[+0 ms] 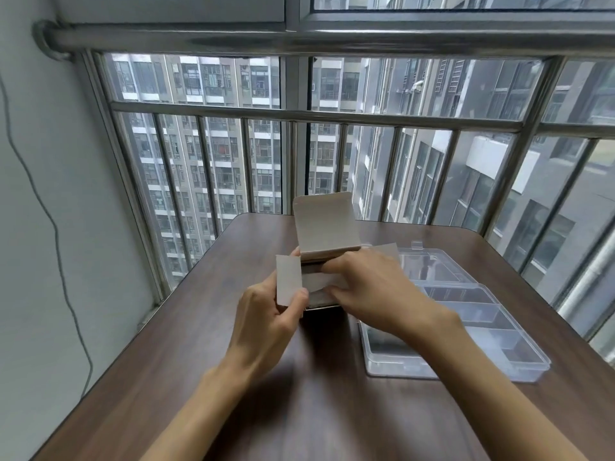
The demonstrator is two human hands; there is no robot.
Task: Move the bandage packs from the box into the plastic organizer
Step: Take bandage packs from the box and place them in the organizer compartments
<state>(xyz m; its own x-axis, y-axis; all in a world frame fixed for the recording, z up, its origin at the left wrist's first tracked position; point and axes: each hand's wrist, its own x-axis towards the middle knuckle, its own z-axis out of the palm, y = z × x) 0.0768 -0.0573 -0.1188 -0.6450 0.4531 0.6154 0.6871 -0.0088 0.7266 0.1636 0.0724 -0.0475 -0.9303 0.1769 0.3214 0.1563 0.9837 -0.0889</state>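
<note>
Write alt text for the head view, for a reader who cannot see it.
Two hands work at an open cardboard box on a dark wooden table: the left hand holds the box by a side flap, the right hand reaches into its opening. An open clear plastic organizer lies to the right, by a barred window.

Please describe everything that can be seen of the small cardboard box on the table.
The box looks like pale grey-white cardboard. It stands open on the brown table, its top lid flap raised upright and its side flaps folded out. The left hand grips its left side, thumb on that flap. The right hand reaches into the opening, fingers at the white contents. The clear plastic organizer lies beside it to the right.
</note>
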